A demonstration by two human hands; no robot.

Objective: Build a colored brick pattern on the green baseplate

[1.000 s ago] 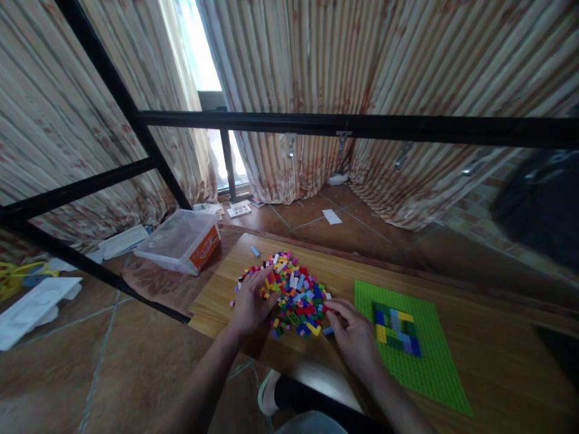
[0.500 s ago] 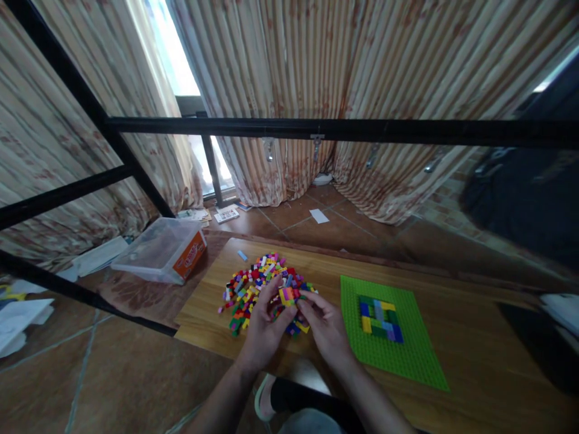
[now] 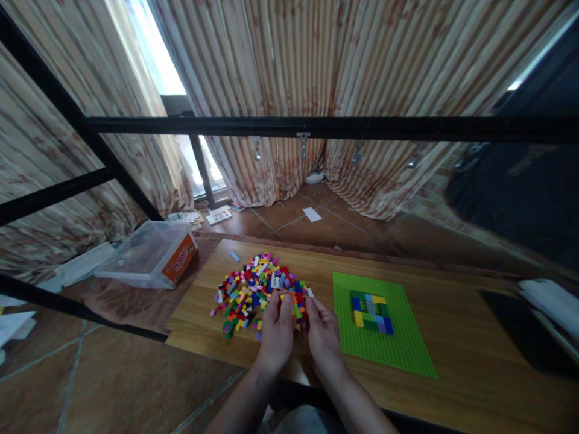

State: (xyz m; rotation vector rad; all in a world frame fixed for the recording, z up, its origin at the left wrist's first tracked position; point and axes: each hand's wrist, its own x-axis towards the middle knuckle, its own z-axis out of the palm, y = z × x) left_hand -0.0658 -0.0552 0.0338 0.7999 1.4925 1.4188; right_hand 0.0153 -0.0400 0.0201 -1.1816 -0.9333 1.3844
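Both hands are together above the near right side of a pile of loose toy building bricks (image 3: 248,286). My left hand (image 3: 277,328) is closed, thumb on top, around a small cluster of joined toy bricks (image 3: 296,305) showing orange, yellow and green. From the other side my right hand (image 3: 324,330) grips the cluster with curled fingers, which partly hide it. To the right of my right hand lies a green baseplate (image 3: 407,349) bearing a flat square of blue, green, yellow and light-blue bricks (image 3: 373,312).
The wooden table (image 3: 194,319) carries a lone light-blue brick (image 3: 234,256) near its far left corner. A clear plastic box (image 3: 140,256) with an orange label stands to the left. Black metal bars (image 3: 271,126) cross in front of the curtains. A dark mat (image 3: 520,331) lies at right.
My hands have turned the brick cluster; it now shows orange and green where pink, yellow and red showed. Fingers have closed more tightly around it. The whole view has shifted slightly.
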